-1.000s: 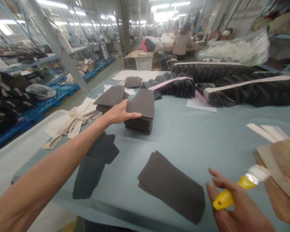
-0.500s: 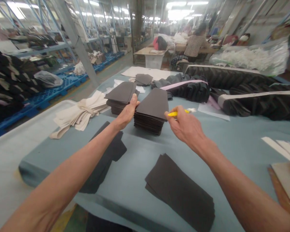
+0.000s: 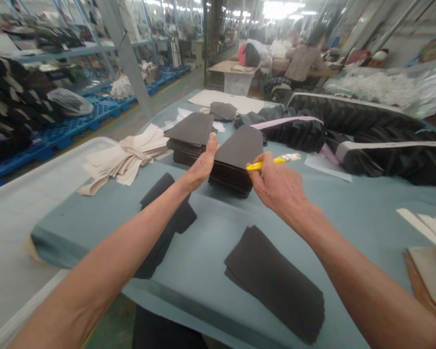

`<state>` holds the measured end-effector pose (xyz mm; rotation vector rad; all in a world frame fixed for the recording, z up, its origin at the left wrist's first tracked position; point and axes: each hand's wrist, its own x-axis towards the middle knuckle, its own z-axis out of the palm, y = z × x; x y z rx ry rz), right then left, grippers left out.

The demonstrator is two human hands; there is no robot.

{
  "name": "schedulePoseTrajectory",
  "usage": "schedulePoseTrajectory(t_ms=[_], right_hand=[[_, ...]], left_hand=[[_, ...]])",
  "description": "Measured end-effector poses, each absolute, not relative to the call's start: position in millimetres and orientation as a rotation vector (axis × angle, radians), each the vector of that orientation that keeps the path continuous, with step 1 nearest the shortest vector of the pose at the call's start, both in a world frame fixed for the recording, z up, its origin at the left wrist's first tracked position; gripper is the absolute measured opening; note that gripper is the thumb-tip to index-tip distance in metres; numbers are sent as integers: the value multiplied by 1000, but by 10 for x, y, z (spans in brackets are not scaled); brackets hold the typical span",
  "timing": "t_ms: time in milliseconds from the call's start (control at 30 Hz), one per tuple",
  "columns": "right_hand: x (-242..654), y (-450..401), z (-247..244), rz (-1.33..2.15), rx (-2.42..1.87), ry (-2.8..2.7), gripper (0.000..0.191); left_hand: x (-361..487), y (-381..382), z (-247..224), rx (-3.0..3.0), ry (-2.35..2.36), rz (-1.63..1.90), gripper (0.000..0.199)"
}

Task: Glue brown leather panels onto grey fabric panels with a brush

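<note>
A tall stack of dark fabric pieces [image 3: 240, 145] stands on the table between my hands. My left hand [image 3: 202, 167] is at the stack's left side, thumb up, its fingers curled against the edge and partly hidden. Against the right side rests my right hand [image 3: 278, 182], closed round a yellow-handled brush [image 3: 290, 157] whose pale bristles point right. A second dark stack [image 3: 191, 131] stands just left of my left hand. Nearer me lie a loose pile of dark pieces [image 3: 276, 283] and more dark cloth [image 3: 163, 228], partly covered by my left forearm.
Cream cloth strips [image 3: 131, 155] tied in a bundle lie left on the blue-green table cover [image 3: 105, 223]. Long bundles of black pieces [image 3: 290, 131] line the back right. White strips [image 3: 421, 225] lie at right. Beyond, a person [image 3: 303, 58] is near another table [image 3: 234, 68].
The view has shifted slightly, so the table things appear a little further right and higher. Both hands stay at the stack's sides, and the brush in my right hand has tilted, bristle end up.
</note>
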<state>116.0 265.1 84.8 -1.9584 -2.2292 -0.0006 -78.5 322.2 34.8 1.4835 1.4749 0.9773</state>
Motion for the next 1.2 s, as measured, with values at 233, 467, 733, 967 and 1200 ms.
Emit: schedulePoseTrajectory(t_ms=[233, 467, 733, 967, 1200], right_hand=[[1037, 2616, 873, -85, -1991, -2303, 35], [1078, 2584, 890, -51, -2004, -2267, 38], [1895, 2122, 759, -136, -1938, -2012, 37], [2542, 1155, -106, -38, -1816, -1780, 40], [2638, 482, -744, 50, -1767, -1796, 37]], left_hand=[[-773, 3236, 326, 1423, 1343, 1105, 76], [-733, 3244, 465, 1424, 1456, 1078, 72], [-860, 2515, 476, 1621, 1623, 1226, 49], [-532, 1502, -290, 2044, 1407, 752, 36], [-353, 1279, -541, 2372, 1550, 527, 19]])
